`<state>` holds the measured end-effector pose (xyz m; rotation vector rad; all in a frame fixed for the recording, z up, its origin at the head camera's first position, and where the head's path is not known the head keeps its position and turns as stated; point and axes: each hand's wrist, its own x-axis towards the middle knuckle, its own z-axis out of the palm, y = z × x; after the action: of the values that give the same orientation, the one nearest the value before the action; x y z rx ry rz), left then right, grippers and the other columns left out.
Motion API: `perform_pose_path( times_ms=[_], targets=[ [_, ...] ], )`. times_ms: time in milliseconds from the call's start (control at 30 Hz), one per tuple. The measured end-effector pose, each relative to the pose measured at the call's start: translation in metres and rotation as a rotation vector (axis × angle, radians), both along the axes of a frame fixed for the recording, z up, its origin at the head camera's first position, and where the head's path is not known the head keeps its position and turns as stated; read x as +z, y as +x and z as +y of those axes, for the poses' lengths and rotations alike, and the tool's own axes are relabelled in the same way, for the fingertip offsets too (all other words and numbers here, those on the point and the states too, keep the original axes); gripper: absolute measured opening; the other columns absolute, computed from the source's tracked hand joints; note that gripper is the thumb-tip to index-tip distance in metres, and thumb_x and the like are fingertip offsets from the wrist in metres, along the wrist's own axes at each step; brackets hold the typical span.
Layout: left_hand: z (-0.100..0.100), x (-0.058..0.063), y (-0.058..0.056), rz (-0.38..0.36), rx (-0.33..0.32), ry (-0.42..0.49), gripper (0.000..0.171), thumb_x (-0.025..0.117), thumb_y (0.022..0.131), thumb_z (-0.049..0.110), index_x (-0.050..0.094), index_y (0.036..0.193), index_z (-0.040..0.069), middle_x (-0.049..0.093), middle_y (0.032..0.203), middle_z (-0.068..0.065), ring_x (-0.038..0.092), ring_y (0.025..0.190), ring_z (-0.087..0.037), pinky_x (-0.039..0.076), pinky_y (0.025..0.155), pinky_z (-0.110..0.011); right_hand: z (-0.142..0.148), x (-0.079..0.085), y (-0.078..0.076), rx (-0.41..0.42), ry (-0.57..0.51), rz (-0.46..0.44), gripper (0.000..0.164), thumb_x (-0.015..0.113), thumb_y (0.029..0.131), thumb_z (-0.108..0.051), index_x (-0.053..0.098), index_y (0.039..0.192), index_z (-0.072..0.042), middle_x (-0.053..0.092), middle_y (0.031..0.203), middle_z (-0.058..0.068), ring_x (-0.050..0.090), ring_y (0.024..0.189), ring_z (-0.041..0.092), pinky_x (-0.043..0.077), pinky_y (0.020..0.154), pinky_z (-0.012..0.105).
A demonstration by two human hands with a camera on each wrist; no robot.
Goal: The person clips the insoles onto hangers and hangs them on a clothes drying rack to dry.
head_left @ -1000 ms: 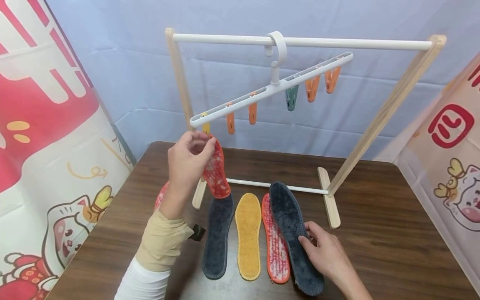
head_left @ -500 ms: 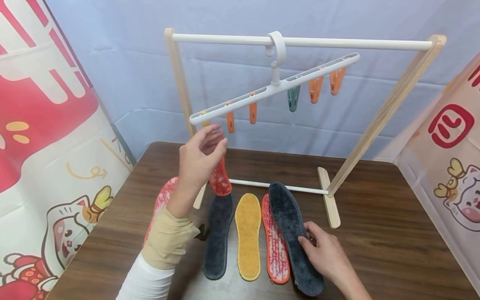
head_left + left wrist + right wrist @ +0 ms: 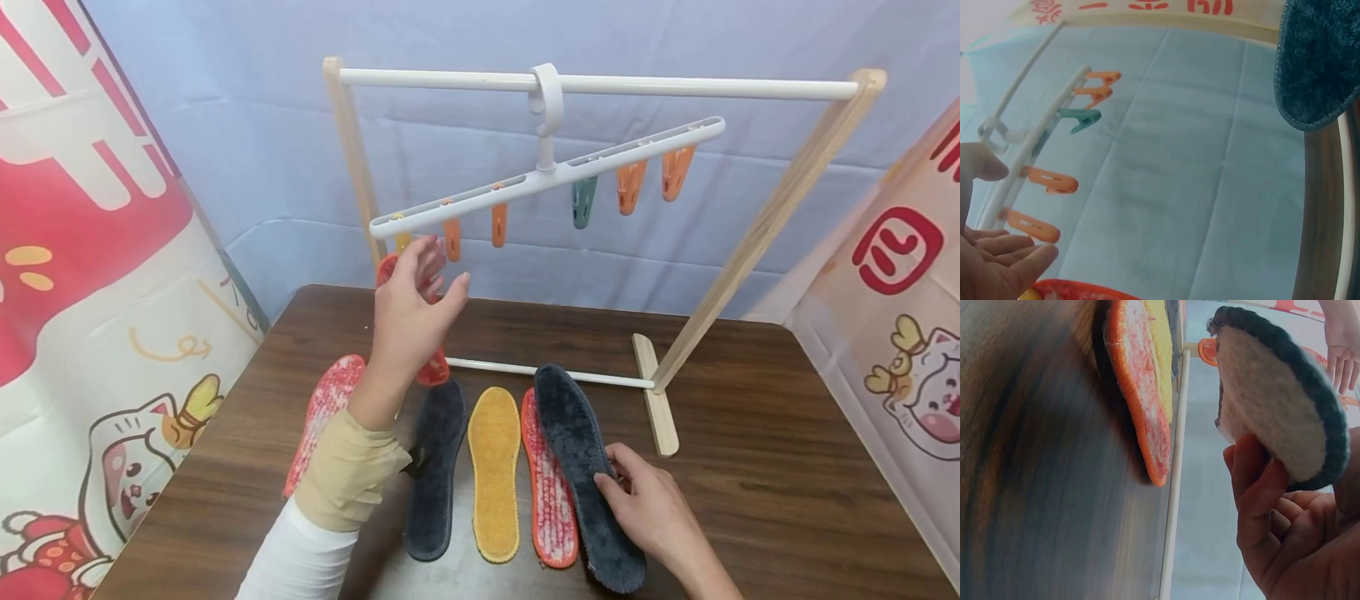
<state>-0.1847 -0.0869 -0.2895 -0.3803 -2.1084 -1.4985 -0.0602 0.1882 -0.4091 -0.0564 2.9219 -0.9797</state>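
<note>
A red-and-white insole (image 3: pixel 433 371) hangs from the yellow clothespin (image 3: pixel 402 241) at the hanger's left end, partly hidden behind my left hand (image 3: pixel 411 312). The fingers of that hand are extended and the thumb is spread away, holding nothing. In the left wrist view, orange clothespins (image 3: pixel 1035 227) are close to its fingertips. My right hand (image 3: pixel 651 498) grips the edge of a dark grey insole (image 3: pixel 581 467), thumb on top. The right wrist view shows this insole's pale underside (image 3: pixel 1272 400), raised off the table. The white hanger (image 3: pixel 547 179) tilts, its left end lower.
On the brown table (image 3: pixel 757 467) lie a red-and-white insole (image 3: pixel 330 400) at left, a dark one (image 3: pixel 433 475), a yellow one (image 3: pixel 495 475), and another red-and-white one (image 3: pixel 551 500) partly under the held insole. A wooden-sided rack (image 3: pixel 765 233) carries the hanger on its white bar (image 3: pixel 697 87).
My left hand has let go of the hanging red insole and moved right, its fingers spreading. The hanger has swung slightly, its right end lower than before. My right hand keeps its hold.
</note>
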Motion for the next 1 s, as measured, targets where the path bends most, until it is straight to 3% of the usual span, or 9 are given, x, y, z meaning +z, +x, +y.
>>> perform_pose_path(
  times_ms=[133, 333, 533, 767, 1000],
  targets=[
    [0.003, 0.003, -0.006, -0.033, 0.027, -0.024, 0.059, 0.065, 0.083, 0.032, 0.044, 0.132, 0.009, 0.056, 0.13, -0.005, 0.053, 0.115, -0.011, 0.046, 0.09, -0.031, 0.0, 0.0, 0.0, -0.002, -0.001, 0.004, 0.012, 0.061, 0.087, -0.018, 0.058, 0.099, -0.019, 0.05, 0.068, -0.004, 0.043, 0.057, 0.013, 0.036, 0.054, 0.032],
    [0.005, 0.006, -0.015, -0.134, 0.015, -0.037, 0.063, 0.066, 0.083, 0.033, 0.037, 0.135, 0.012, 0.05, 0.136, 0.001, 0.051, 0.116, -0.009, 0.046, 0.091, -0.03, 0.0, 0.001, 0.0, 0.005, -0.001, 0.002, 0.011, 0.061, 0.088, -0.018, 0.057, 0.098, -0.02, 0.048, 0.067, -0.002, 0.042, 0.055, 0.013, 0.035, 0.053, 0.031],
    [0.008, 0.01, -0.024, -0.215, 0.0, -0.041, 0.066, 0.063, 0.084, 0.039, 0.032, 0.137, 0.014, 0.047, 0.136, -0.004, 0.049, 0.116, -0.011, 0.046, 0.09, -0.029, 0.0, 0.003, 0.0, 0.013, -0.006, 0.008, 0.012, 0.061, 0.087, -0.017, 0.057, 0.098, -0.021, 0.048, 0.065, -0.003, 0.041, 0.053, 0.013, 0.035, 0.053, 0.031],
    [0.009, 0.012, -0.033, -0.18, 0.007, -0.014, 0.054, 0.056, 0.091, 0.034, 0.039, 0.134, 0.008, 0.054, 0.123, -0.009, 0.053, 0.108, -0.016, 0.045, 0.09, -0.034, -0.001, 0.004, 0.001, 0.019, -0.021, 0.015, 0.013, 0.061, 0.087, -0.015, 0.057, 0.098, -0.021, 0.049, 0.065, -0.004, 0.043, 0.054, 0.013, 0.036, 0.053, 0.031],
    [0.014, 0.016, -0.037, -0.19, -0.033, 0.047, 0.048, 0.05, 0.095, 0.035, 0.043, 0.134, 0.008, 0.059, 0.104, -0.009, 0.058, 0.092, -0.016, 0.048, 0.083, -0.032, -0.001, 0.004, 0.0, 0.015, -0.034, 0.014, 0.014, 0.061, 0.087, -0.015, 0.058, 0.1, -0.022, 0.054, 0.069, -0.006, 0.047, 0.057, 0.011, 0.039, 0.055, 0.031]
  ],
)
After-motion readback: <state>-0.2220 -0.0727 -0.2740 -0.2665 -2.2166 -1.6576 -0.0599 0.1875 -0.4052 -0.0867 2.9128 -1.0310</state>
